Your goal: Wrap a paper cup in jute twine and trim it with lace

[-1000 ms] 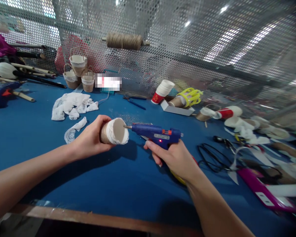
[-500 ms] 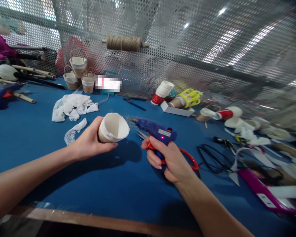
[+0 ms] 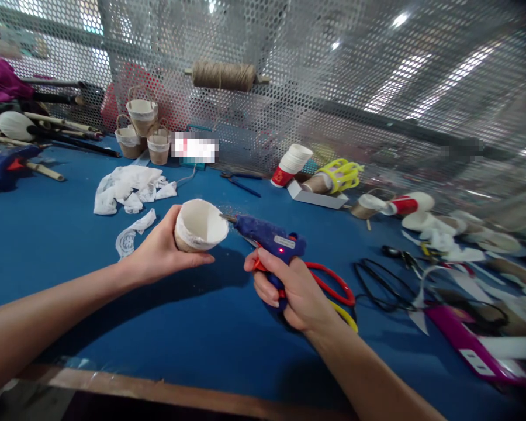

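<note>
Closed around a paper cup (image 3: 201,225) is my left hand (image 3: 164,248); the cup is tilted, its white inside turned up, with white lace round the rim and brown wrapping below. My right hand (image 3: 284,286) grips a blue glue gun (image 3: 267,231) with a red light lit on its side. The glue gun's metal nozzle is at the cup's right rim; whether it touches I cannot tell. Scissors (image 3: 333,283) with red and yellow handles lie under my right hand, partly hidden. A strip of lace (image 3: 134,231) rests left of the cup.
White lace (image 3: 129,186) is heaped behind my left hand. Several small handled baskets (image 3: 158,146) are stacked at the back left, pliers (image 3: 241,182) right of them. Stacked cups (image 3: 291,164) and a white box (image 3: 318,196) stand farther right. Black cable (image 3: 379,286) and a purple power strip (image 3: 473,345) lie at right.
My right hand has moved the glue gun left, bringing its nozzle to the cup's rim. More of the scissors' handles now shows. The cup has tipped slightly in my left hand.
</note>
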`<state>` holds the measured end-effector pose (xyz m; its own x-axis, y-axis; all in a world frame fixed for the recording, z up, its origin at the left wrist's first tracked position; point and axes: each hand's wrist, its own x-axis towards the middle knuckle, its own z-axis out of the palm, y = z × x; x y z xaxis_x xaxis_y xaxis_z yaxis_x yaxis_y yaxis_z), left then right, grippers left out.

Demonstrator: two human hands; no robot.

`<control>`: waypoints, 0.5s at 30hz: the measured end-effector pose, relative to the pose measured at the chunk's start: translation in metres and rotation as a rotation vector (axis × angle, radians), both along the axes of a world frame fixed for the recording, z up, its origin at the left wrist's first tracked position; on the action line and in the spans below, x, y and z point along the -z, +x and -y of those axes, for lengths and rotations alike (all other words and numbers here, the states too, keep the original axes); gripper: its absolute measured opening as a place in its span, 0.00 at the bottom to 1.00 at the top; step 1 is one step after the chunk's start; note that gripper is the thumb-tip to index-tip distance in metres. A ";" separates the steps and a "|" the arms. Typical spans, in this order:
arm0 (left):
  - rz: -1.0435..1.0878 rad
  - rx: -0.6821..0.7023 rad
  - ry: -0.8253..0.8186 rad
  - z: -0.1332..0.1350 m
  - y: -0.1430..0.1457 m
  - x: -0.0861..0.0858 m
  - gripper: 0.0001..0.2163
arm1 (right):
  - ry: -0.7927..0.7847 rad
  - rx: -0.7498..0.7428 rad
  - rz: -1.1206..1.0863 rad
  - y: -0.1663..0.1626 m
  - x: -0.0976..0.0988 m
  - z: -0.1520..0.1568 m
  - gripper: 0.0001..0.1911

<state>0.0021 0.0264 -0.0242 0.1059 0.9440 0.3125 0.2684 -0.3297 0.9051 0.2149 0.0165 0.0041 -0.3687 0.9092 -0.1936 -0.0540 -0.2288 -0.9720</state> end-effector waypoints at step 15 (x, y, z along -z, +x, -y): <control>-0.259 -0.103 -0.005 -0.002 -0.002 -0.003 0.25 | 0.455 0.039 0.711 0.006 -0.007 0.004 0.18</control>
<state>0.0004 0.0280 -0.0216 0.0850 0.9555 0.2824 0.5229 -0.2840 0.8037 0.2207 0.0129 0.0107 -0.2642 0.9642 0.0204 0.6058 0.1824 -0.7744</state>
